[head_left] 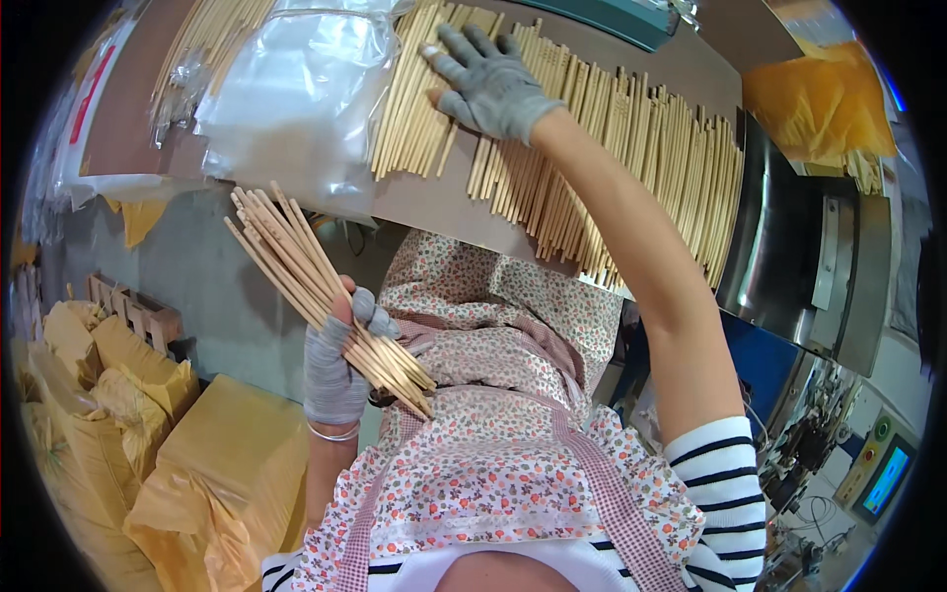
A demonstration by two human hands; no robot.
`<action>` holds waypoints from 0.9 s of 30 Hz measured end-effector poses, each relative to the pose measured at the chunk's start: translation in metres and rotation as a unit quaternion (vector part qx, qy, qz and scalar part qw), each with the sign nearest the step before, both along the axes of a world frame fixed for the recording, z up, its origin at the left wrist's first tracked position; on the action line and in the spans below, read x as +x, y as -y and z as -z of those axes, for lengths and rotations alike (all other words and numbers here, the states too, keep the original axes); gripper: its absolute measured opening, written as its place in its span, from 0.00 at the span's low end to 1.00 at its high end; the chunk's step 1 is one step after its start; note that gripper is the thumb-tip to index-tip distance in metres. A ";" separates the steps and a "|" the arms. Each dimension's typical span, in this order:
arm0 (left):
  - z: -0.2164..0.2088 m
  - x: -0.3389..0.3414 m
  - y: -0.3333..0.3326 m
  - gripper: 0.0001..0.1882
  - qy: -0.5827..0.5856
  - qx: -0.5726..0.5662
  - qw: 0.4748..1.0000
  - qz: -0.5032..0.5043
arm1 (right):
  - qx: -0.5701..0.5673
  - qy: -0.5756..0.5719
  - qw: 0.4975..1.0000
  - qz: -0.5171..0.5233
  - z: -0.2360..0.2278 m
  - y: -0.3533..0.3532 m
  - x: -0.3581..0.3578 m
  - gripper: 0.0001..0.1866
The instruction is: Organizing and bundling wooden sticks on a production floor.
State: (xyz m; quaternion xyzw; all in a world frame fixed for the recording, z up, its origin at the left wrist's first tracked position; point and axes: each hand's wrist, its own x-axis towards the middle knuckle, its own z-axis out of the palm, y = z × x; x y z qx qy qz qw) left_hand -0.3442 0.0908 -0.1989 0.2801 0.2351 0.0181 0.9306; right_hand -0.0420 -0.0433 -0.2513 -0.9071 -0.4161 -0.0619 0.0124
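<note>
My left hand [340, 345], in a grey glove, is closed round a bundle of thin wooden chopsticks [286, 242]. The bundle slants up and to the left, in front of the table's near edge. My right hand [491, 87], gloved too, lies with fingers spread over a group of loose chopsticks [406, 133] on the table. A fingertip pokes bare out of its glove. Right of that hand, a long row of chopsticks [631, 168] lies side by side, under my right forearm. What the right palm touches is hidden.
Clear plastic bags [296, 99] are stacked left of the loose chopsticks, with more sticks [202, 49] beyond. A teal machine [617, 15] stands at the table's far side. Yellow sacks [217, 444] fill the floor at left; a control screen [885, 481] is at lower right.
</note>
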 end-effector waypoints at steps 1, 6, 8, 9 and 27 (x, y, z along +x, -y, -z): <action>0.001 0.000 -0.001 0.13 -0.011 0.003 1.000 0.002 | 0.031 0.026 0.999 -0.010 0.006 0.006 -0.002 0.33; 0.007 0.006 -0.005 0.14 -0.010 -0.013 1.000 0.010 | -0.031 0.022 0.999 0.001 0.011 0.054 -0.014 0.34; 0.007 0.009 -0.006 0.14 -0.014 -0.010 0.999 0.027 | -0.045 0.028 0.999 -0.004 0.005 0.063 -0.021 0.35; 0.006 0.010 -0.006 0.14 -0.010 -0.010 1.000 0.023 | -0.080 0.024 0.996 0.014 0.001 0.065 -0.023 0.35; 0.004 0.007 -0.008 0.14 -0.015 -0.017 1.000 0.020 | -0.022 0.020 0.999 -0.019 -0.007 0.054 -0.007 0.33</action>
